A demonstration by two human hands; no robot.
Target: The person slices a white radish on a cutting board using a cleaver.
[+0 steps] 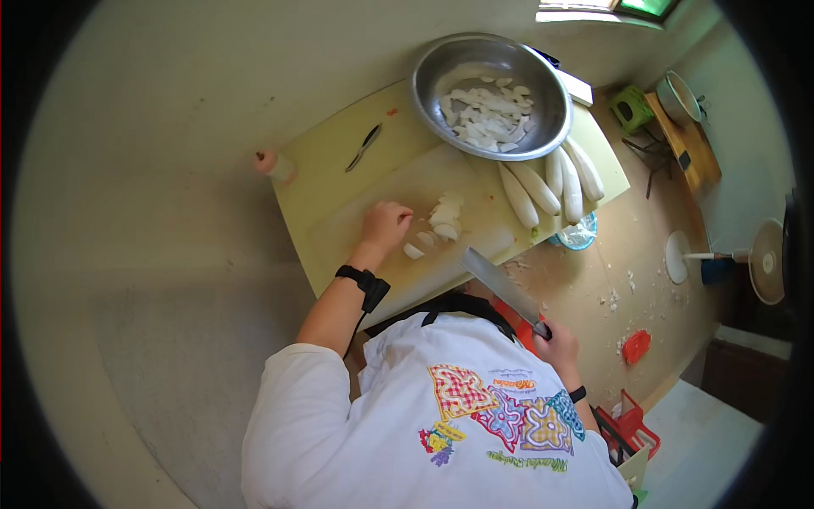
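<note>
My right hand (557, 343) grips the handle of a kitchen knife with a broad blade (500, 284), its tip over the near edge of the cutting board. My left hand (387, 225) is above the cutting board (365, 229) with its fingers curled in; whether anything is between them is hidden. Just right of it lie white vegetable slices (445, 212), some stacked and a few loose. Several long, peeled white vegetables (530, 187) lie side by side at the right of the table. Behind them, a large metal basin (426, 106) holds many white slices (487, 114).
A peeler-like tool (365, 148) lies on the table (314, 153) at the back left, near a bottle with a pink cap (266, 161). Below the table's right edge is a lined blue bin (579, 233). Scraps and a red object (636, 346) are on the floor; a fan (766, 261) stands right.
</note>
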